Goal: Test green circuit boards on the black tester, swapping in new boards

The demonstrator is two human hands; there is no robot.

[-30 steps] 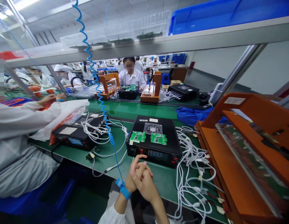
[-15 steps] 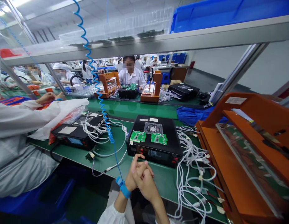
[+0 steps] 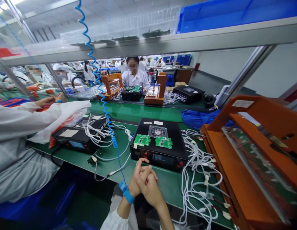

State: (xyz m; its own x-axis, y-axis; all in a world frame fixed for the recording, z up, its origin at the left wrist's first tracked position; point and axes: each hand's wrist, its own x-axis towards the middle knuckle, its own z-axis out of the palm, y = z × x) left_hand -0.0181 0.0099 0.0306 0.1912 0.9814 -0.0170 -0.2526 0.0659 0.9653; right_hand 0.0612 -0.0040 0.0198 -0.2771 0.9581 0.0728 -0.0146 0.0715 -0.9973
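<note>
Nothing new: left hand [image 3: 134, 184] and right hand [image 3: 151, 191] stay folded | fingers [image 3: 142, 177] mostly curled together, nothing held | two green circuit boards [image 3: 164, 142] wait untouched on black box [image 3: 174, 130], 12 o'clock from hands

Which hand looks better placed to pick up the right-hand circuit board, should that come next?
Probably the right hand: it lies further right, like the circuit board, and its wrist is bare. The left hand wears a blue strap on a cord. Both are clasped together.
</note>
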